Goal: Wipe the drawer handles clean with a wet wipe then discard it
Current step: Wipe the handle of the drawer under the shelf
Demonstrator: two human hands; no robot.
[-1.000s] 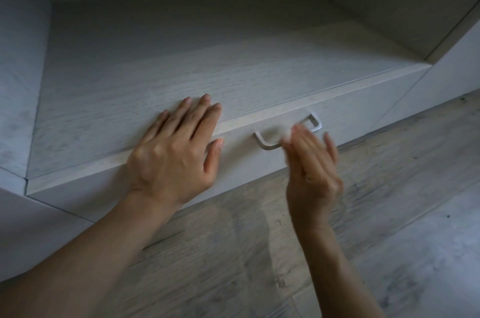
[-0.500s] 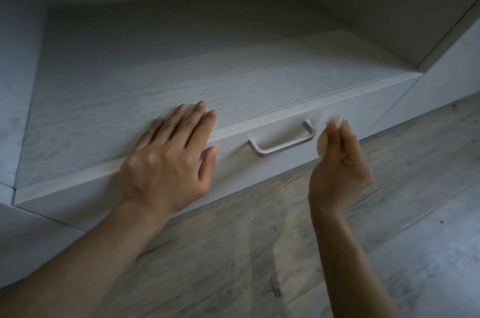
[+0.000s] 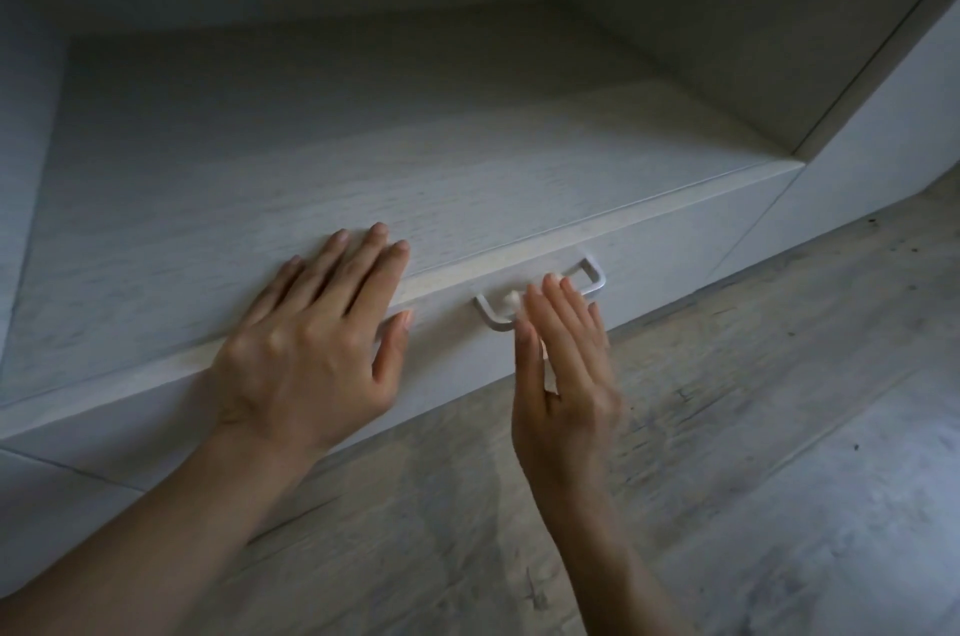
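L hand [image 3: 311,355] lies flat on the shelf [image 3: 311,157] at its front edge, left of centre. Fingers are straight & spread, gripping nothing; the thumb hangs over the edge onto the drawer [image 3: 675,261] front.

R hand [image 3: 563,375] is at the handle [image 3: 595,279], mid drawer front, just below the shelf's front edge. Its fingers [image 3: 566,318] are straight & together, w/ the thumb laid along them, pinching the wipe [image 3: 513,299] betw. thumb & fingers. The wipe shows only as small white bits: one on the bar's left half, one at the fingertips, one by the thumb base. The rest is hidden behind the hand. It looks pressed to the bar, but exact contact can't be told. Both bar ends are bare. Floor [image 3: 727,479] lies below.

Judgement: mid-wipe on this handle. No other handles or bin in view.

Risks, prob.:
- Wipe is bunched small, so the pinch has little to hold. A fast stroke could drag it free & drop it on the floor.
- Short strokes at mid-bar would miss the ends & the bar's back.
- A tug on the bar could slide the drawer out, since the L hand only loads the shelf.
- Dim light makes leftover grime hard to spot.
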